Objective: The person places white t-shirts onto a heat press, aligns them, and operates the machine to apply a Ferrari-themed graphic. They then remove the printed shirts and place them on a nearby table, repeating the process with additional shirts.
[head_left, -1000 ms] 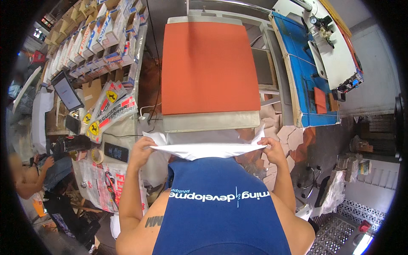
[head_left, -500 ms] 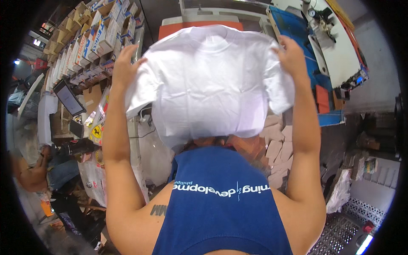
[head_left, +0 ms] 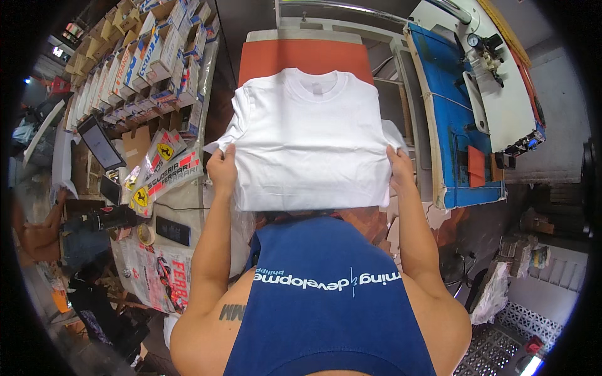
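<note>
A white T-shirt (head_left: 310, 150) lies spread over a flat orange-red pad (head_left: 307, 55), its collar at the far end and its lower part toward me. My left hand (head_left: 222, 168) pinches the shirt's left side near the sleeve. On the opposite side my right hand (head_left: 401, 168) grips the fabric between thumb and fingers. Between both hands the cloth is pulled fairly flat, with a faint crosswise crease. The shirt hides most of the pad beneath it.
To the right stands a blue, pale-edged board (head_left: 442, 113) beside a white machine with a pressure gauge (head_left: 473, 41). Long boxes (head_left: 157, 53) fill the left side. A phone (head_left: 173, 231), a tape roll (head_left: 145, 234) and printed sheets (head_left: 166, 166) lie nearer. Someone sits at far left.
Both hands have come down toward me and closer together. The shirt, held up and blurred before, now lies flat on the pad, exposing the pad's far end.
</note>
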A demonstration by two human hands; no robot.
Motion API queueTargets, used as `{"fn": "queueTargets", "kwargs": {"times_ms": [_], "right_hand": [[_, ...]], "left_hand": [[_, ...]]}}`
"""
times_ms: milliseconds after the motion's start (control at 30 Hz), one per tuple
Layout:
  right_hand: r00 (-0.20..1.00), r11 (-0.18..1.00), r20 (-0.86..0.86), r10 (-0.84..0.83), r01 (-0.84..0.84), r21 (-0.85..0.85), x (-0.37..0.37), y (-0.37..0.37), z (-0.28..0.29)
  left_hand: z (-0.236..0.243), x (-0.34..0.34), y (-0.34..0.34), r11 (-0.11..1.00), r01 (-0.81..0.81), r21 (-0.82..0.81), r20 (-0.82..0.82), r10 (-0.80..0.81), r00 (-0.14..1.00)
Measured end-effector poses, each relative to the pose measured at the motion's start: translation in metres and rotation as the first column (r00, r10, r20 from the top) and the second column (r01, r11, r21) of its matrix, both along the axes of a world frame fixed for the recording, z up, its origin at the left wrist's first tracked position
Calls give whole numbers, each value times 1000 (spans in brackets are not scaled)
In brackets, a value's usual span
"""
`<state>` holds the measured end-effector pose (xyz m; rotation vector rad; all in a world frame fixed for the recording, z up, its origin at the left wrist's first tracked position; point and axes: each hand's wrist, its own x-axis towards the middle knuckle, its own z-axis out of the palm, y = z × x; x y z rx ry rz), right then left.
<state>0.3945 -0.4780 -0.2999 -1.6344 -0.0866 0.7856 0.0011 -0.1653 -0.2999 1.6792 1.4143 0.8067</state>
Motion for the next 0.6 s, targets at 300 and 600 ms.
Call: {"fn": "queueTargets", "kwargs": {"times_ms": [300,600], "right_hand": [[980,994,-191,-58,75,83,-59,-52,22],[819,731,441,367,39,-681,-83,-65,46]], "left_hand": [[-5,-79,-37,904,103,-414,343,51,938],[-45,-123,-50,914,123,-387,79,-100,992]]}}
